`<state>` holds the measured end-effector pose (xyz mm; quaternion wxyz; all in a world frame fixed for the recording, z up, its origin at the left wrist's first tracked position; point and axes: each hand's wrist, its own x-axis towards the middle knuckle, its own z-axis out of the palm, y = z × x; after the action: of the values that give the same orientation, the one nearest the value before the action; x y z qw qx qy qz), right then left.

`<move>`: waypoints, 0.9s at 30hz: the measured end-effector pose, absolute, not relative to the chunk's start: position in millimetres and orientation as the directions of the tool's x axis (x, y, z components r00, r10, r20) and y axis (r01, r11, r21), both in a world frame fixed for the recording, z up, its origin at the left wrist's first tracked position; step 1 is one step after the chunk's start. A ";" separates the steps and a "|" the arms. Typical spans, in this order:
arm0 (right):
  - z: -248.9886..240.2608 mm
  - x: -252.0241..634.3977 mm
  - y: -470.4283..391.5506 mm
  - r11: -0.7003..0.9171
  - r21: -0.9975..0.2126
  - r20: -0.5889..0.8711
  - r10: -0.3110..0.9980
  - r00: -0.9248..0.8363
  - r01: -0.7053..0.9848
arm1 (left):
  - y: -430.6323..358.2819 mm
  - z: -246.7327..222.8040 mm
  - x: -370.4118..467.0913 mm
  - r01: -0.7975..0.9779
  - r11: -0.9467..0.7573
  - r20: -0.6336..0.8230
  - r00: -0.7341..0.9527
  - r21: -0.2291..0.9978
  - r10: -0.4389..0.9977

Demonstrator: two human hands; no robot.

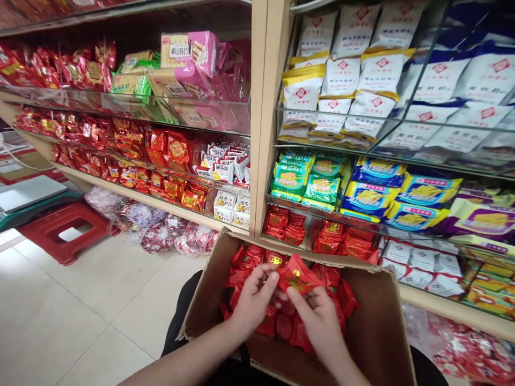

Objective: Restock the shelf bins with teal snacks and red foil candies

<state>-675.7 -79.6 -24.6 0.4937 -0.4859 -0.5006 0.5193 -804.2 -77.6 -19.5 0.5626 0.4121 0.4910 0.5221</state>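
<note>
A shiny red snack packet (298, 274) with gold print is held up over an open cardboard box (372, 300). My right hand (319, 313) grips its lower edge, thumb on the front and fingers behind. At the packet's left side, my left hand (254, 297) is closed, with thumb and forefinger pinched at the edge and the other fingers partly hidden behind it. Beneath both hands, many similar red packets (284, 324) lie loose in the box. The box rests between my dark-clothed legs (183, 305).
Shelves with clear fronts rise ahead, split by a wooden post (263, 118). They hold red packets (173, 150), white packets (341, 75) and blue-yellow packets (368, 198). Bagged goods (161, 230) lie under the left shelves. A red stool (66, 236) stands on the tiled floor (96, 311).
</note>
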 end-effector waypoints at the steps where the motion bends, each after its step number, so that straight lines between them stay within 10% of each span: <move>1: -17.5 -666.7 -73.7 0.067 -0.994 0.067 0.998 -0.003 0.084 | -74.6 -13.7 -812.5 -0.065 0.019 -0.021 -0.030 0.998 0.999; 5: 14.0 -627.1 -27.5 0.357 -0.696 0.396 0.915 -0.081 0.623 | -43.9 9.6 -861.7 0.589 -0.406 0.464 0.059 0.699 0.884; 8: 21.2 -618.2 19.1 0.340 -0.447 0.227 0.938 -0.263 0.827 | -10.9 11.7 -893.9 0.831 -0.321 0.503 0.058 0.454 0.863; 12: 4.7 -639.6 74.2 0.283 -0.291 -0.015 0.954 -0.301 0.914 | 13.5 -4.8 -909.0 0.913 -0.182 0.420 0.013 0.365 0.908; 27: -33.4 -717.2 144.9 0.447 -0.087 -0.178 0.872 -0.455 0.890 | 8.1 -12.8 -909.2 0.976 -0.147 0.391 0.073 0.163 0.917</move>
<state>-717.2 144.9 -33.4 -0.0536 -0.5191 -0.8489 0.0840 -909.2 8.1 -12.8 -0.0711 0.7289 0.6493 0.2051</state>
